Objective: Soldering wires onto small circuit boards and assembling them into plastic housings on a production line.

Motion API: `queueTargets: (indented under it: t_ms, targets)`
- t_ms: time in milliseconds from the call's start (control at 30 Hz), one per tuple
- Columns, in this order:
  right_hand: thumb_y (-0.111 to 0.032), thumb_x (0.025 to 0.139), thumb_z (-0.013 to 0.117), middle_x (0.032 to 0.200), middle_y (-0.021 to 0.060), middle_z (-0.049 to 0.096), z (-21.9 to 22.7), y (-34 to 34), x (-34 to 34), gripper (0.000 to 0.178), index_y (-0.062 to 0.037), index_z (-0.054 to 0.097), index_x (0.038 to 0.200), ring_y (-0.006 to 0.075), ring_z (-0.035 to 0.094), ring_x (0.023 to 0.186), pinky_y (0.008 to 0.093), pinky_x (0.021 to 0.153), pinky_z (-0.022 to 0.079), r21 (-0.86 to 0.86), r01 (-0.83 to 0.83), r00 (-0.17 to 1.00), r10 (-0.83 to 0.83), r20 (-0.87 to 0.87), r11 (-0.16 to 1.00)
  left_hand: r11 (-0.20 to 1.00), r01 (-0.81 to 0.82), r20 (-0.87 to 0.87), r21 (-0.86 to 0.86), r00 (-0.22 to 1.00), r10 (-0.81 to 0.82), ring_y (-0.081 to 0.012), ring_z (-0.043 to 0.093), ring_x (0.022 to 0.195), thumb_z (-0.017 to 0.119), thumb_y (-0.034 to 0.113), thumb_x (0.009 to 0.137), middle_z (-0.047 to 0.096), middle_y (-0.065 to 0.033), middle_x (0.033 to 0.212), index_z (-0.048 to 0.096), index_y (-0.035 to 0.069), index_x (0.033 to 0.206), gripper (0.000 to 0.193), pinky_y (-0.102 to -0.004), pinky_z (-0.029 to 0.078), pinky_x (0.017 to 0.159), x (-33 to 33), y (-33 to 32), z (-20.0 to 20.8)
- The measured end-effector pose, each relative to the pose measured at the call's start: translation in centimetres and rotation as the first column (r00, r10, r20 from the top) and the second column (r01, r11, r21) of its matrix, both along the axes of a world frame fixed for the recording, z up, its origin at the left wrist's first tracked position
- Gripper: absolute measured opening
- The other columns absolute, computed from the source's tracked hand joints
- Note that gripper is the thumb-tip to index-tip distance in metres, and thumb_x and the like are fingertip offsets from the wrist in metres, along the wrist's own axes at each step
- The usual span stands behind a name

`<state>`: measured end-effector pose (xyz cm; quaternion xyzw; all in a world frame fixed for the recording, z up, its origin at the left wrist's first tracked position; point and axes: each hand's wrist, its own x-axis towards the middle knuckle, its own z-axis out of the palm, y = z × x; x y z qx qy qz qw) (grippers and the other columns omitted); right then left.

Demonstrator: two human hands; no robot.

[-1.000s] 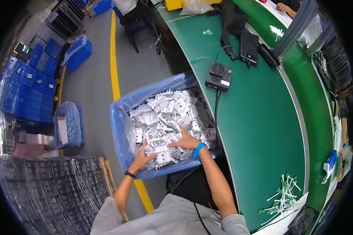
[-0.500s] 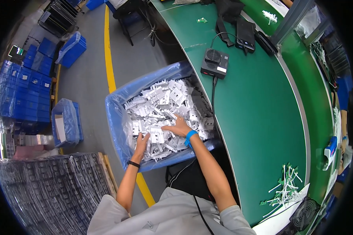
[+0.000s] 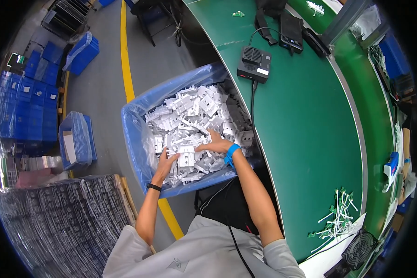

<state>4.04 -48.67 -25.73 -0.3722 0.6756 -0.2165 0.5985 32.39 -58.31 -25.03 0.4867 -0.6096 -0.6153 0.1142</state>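
Note:
A large bin lined with blue plastic film holds a heap of white plastic parts, shaped like small housings with square holes. Both my hands reach down into it at its near side. My left hand, a black band at its wrist, lies at the left of the heap with thumb and fingers apart. My right hand, with a blue wrist strap, rests on the parts, fingers spread. One white housing lies between the two hands, close to both thumbs; whether either touches it I cannot tell.
A green workbench runs along the right, with a black boxy device, its cable and a pile of white-and-green cable pieces. At left stand film-wrapped stacks, blue crates and a lined blue bin.
My right hand has shifted a little to the right over the parts, away from my left. The housing between them sits slightly nearer to me in the bin. The whole view has moved slightly.

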Motion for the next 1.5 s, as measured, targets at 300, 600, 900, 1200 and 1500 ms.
queueTargets:
  t_ms: [300,600,900,1200,1500]
  targets:
    - [-0.069,0.063,0.081,0.156,0.0445,0.016,1.9,0.3,1.6,0.137,-0.0033,0.012,0.162,0.0564,0.023,0.147,0.0513,0.12,0.028,0.007,0.176,0.984,-0.176,-0.008,0.984,0.991,-0.126,-0.084,-0.038,0.989,0.123,-0.018,0.065,0.104,0.075,0.021,0.092,0.068,-0.0129,0.116,0.051,-0.005,0.13,0.052,-0.0313,0.05,0.093,-2.0,1.6,1.1]
    - [-0.059,0.064,0.084,0.152,0.035,0.036,2.5,1.3,1.9,0.124,0.0032,0.03,0.156,0.0441,0.04,0.142,0.0427,0.117,0.035,-0.062,0.3,0.948,-0.29,0.134,0.952,0.987,-0.139,-0.153,0.075,0.977,0.149,-0.0175,0.067,0.099,0.074,0.011,0.088,0.068,-0.012,0.116,0.051,-0.004,0.134,0.053,-0.0291,0.054,0.085,-3.3,2.1,2.1]
    - [-0.054,0.069,0.085,0.145,0.028,0.049,3.9,2.8,0.7,0.112,0.0025,0.035,0.152,0.0357,0.047,0.137,0.0393,0.114,0.036,0.001,0.359,0.877,-0.338,0.342,0.933,0.993,-0.095,-0.236,0.072,0.966,0.11,-0.0183,0.065,0.108,0.074,0.009,0.086,0.065,-0.0118,0.125,0.041,-0.001,0.147,0.069,-0.0304,0.054,0.092,-4.9,2.7,3.7]
    - [-0.035,0.075,0.086,0.126,0.0152,0.059,6.7,3.5,1.9,0.064,-0.0132,0.057,0.129,0.0253,0.052,0.123,0.0356,0.108,0.037,-0.031,0.479,0.793,-0.417,0.444,0.877,0.997,-0.078,-0.306,-0.004,0.949,0.073,-0.0225,0.063,0.117,0.081,0.002,0.08,0.06,-0.0169,0.133,0.027,-0.003,0.156,0.093,-0.0344,0.052,0.1,-4.7,3.3,5.2]
    - [-0.026,0.077,0.084,0.122,0.0111,0.061,6.3,3.2,2.7,0.055,-0.0123,0.059,0.124,0.0231,0.054,0.12,0.0336,0.106,0.038,-0.147,0.575,0.755,-0.452,0.475,0.805,0.985,-0.13,-0.333,-0.11,0.939,0.086,-0.0235,0.061,0.119,0.083,0.005,0.077,0.058,-0.018,0.135,0.027,-0.002,0.155,0.096,-0.0355,0.051,0.102,-5.3,3.5,6.5]
